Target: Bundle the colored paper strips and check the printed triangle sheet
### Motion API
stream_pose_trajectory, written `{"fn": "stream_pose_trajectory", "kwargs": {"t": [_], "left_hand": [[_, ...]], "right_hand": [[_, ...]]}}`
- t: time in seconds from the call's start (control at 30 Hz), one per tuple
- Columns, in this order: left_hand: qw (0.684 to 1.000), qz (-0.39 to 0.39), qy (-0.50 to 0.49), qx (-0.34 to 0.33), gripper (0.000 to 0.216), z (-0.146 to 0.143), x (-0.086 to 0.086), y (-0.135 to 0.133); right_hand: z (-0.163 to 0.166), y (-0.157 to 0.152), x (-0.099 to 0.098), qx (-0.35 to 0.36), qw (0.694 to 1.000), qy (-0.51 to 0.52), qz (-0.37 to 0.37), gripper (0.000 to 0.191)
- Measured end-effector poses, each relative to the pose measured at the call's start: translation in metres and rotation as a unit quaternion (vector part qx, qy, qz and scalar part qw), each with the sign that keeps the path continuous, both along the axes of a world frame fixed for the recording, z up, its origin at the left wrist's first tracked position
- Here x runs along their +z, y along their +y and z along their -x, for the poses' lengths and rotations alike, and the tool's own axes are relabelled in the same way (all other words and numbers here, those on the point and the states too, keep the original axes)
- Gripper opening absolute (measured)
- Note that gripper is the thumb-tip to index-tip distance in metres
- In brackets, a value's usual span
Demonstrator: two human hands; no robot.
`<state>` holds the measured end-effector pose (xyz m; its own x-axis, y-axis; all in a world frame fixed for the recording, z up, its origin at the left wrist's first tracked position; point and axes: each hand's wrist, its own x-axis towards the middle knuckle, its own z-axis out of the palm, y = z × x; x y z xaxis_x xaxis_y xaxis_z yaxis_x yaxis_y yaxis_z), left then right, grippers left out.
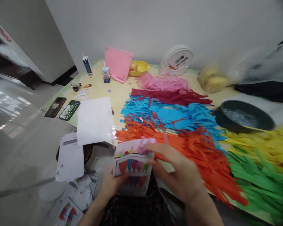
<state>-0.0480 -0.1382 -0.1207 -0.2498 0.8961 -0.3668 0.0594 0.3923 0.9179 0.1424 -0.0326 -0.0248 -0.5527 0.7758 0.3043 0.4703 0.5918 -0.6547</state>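
In the lower middle of the head view, my left hand (112, 185) is closed on a flat packet (132, 166) printed with a row of colourful tassels. Its thumb lies across the front. My right hand (176, 169) is at the packet's upper right corner, fingers bent around some pink strips (142, 145) that show at the packet's top. Its fingertips are partly hidden, with some blur. Just beyond the hands lies a heap of orange fringed strips (169, 138), and blue fringed strips (172, 114) lie behind it.
Dark red (169, 96), pink (165, 83), yellow (261, 142) and green strips (259, 172) cover the table's right side. A dark bowl (244, 116) stands at right. White sheets (94, 121), two phones (69, 110) and a pink tablet case (119, 64) are left. Printed packets (68, 210) lie below.
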Motion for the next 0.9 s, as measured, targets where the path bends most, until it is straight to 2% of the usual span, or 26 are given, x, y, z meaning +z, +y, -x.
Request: {"fn": "stream_pose_trajectory", "kwargs": {"t": [0.07,0.13,0.23,0.3,0.4,0.5,0.57,0.6,0.67,0.7,0.73,0.77,0.83,0.9], "left_hand": [[1.000,0.011,0.004,0.019,0.039,0.002,-0.002,-0.001],[1.000,0.019,0.013,0.022,0.039,0.003,0.000,-0.001],[1.000,0.006,0.013,0.012,0.042,0.000,0.006,0.000],[1.000,0.000,0.009,-0.001,0.043,-0.003,0.009,0.001],[1.000,-0.007,0.015,-0.020,0.046,-0.004,0.008,0.000],[0.999,-0.004,0.019,-0.048,0.050,-0.002,0.004,-0.004],[0.999,0.005,0.005,-0.051,0.047,0.001,0.002,-0.007],[0.999,0.009,-0.002,-0.043,0.045,0.002,0.001,-0.008],[1.000,0.017,-0.009,-0.019,0.044,0.006,0.000,-0.010],[1.000,0.021,-0.010,-0.013,0.044,0.008,0.000,-0.011],[1.000,0.023,-0.010,-0.014,0.045,0.009,0.001,-0.012],[0.999,0.022,-0.012,-0.026,0.047,0.011,0.002,-0.013],[0.997,0.006,-0.023,-0.067,0.051,0.013,0.006,-0.014],[0.994,-0.007,-0.028,-0.103,0.056,0.013,0.009,-0.016]], "right_hand": [[-0.011,0.002,-0.006,-0.115,0.991,0.038,-0.060,0.017],[-0.012,0.007,-0.015,-0.143,0.984,0.020,-0.100,0.017],[0.001,0.011,-0.027,-0.101,0.984,-0.062,-0.130,0.026],[0.014,0.011,-0.030,-0.071,0.985,-0.101,-0.118,0.031],[0.028,0.008,-0.028,0.017,0.989,-0.137,-0.042,0.032],[0.031,0.005,-0.020,0.141,0.972,-0.179,0.051,0.029],[0.026,0.006,-0.016,0.164,0.976,-0.133,0.054,0.029],[0.021,0.007,-0.014,0.134,0.987,-0.084,0.032,0.028],[0.010,0.011,-0.011,0.016,0.999,0.011,-0.031,0.024],[0.005,0.014,-0.009,-0.034,0.997,0.035,-0.054,0.021],[0.001,0.018,-0.007,-0.055,0.996,0.037,-0.065,0.020],[-0.002,0.022,-0.005,-0.040,0.997,0.017,-0.066,0.021],[-0.002,0.028,-0.002,0.069,0.994,-0.078,-0.044,0.023],[0.002,0.030,-0.001,0.173,0.965,-0.197,-0.023,0.026]]}}
